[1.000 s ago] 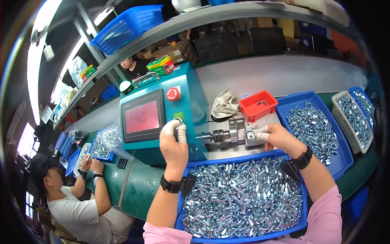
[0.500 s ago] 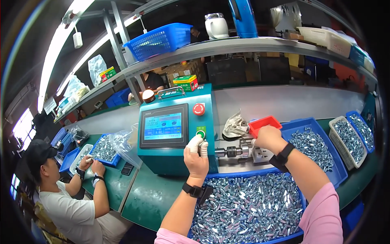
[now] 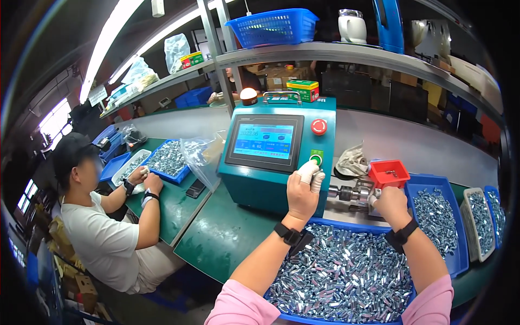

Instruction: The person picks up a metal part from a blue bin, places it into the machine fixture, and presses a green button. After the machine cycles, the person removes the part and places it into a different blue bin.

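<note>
My left hand (image 3: pixel 303 196), with white covers on its fingertips, is at the front of a teal machine (image 3: pixel 260 192). One covered finger touches the green push button (image 3: pixel 316 159); the others are curled, and no part shows in them. At the metal chuck and clamp (image 3: pixel 355 194), on the machine's right side, my right hand (image 3: pixel 392 206) is closed. Its fingertips are by the clamp's right end, and whatever they hold is hidden. Below both hands lies a large blue tray (image 3: pixel 266 295) heaped with small shiny metal fittings (image 3: pixel 341 276).
Behind my right hand are a red tray (image 3: pixel 403 169) and a crumpled cloth (image 3: pixel 352 161). More fittings fill a blue tray (image 3: pixel 460 254) and a white basket (image 3: pixel 490 244) rightward. A shelf (image 3: pixel 346 50) crosses above. A co-worker (image 3: pixel 103 233) sits at the left, handling small parts.
The view has turned left, shifting everything rightward. My right hand has moved nearer to me, exposing more of the red tray. My left finger stays at the green button.
</note>
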Motion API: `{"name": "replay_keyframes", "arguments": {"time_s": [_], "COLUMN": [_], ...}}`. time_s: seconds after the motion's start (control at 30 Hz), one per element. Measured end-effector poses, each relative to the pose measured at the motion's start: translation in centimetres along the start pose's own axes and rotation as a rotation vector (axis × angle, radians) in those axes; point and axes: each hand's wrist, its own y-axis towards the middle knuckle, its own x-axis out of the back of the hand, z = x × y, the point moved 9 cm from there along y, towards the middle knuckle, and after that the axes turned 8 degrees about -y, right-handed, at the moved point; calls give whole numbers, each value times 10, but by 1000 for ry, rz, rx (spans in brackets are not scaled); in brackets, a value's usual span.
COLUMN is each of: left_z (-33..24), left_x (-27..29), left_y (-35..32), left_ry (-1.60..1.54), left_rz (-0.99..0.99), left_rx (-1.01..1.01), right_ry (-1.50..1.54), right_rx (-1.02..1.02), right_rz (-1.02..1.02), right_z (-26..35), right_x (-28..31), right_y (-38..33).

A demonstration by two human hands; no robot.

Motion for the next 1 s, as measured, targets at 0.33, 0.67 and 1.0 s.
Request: {"name": "replay_keyframes", "arguments": {"time_s": [0.33, 0.67, 1.0], "left_z": [-15, -45, -38], "left_x": [-3, -23, -81], "left_y": [12, 13, -62], "left_ry": [143, -89, -713], "left_rz": [91, 220, 539], "left_rx": [-48, 249, 947], "right_ry": [567, 1134, 1241], "right_rx": [-64, -98, 92], "right_rz": [442, 620, 814], "right_z": [-29, -42, -12], "right_x": [-7, -33, -44], "right_y": [-11, -48, -69]}}
